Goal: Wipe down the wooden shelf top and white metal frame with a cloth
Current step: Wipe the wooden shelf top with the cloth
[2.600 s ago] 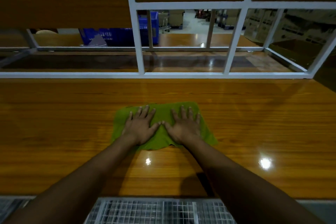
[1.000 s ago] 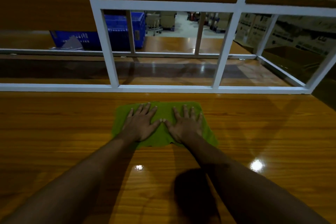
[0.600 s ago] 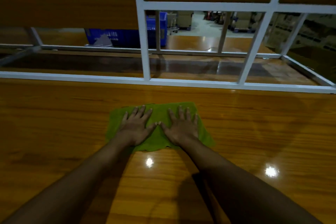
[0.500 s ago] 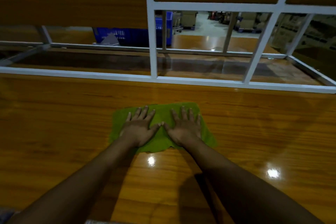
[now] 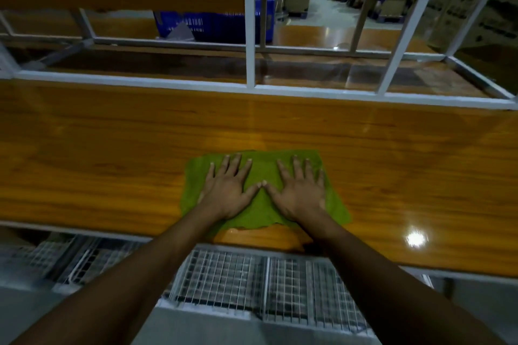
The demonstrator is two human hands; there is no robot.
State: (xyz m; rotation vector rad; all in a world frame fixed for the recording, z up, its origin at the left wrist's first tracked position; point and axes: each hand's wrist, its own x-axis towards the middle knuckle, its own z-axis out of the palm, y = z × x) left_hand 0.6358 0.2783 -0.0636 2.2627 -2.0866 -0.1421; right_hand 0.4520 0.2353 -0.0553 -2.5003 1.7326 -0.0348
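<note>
Nearest, a grey wire-mesh grating (image 5: 252, 286) lies below the near edge of the glossy wooden shelf top (image 5: 112, 148). Close to that edge, the left hand (image 5: 228, 190) and right hand (image 5: 301, 193) press flat, fingers spread, thumbs touching, on the green cloth (image 5: 260, 210). The white metal frame (image 5: 250, 36) borders the far edge.

Glossy varnished wooden shelf top (image 5: 112, 148) — matt green cloth (image 5: 260, 176) — painted white metal frame (image 5: 250, 36).
</note>
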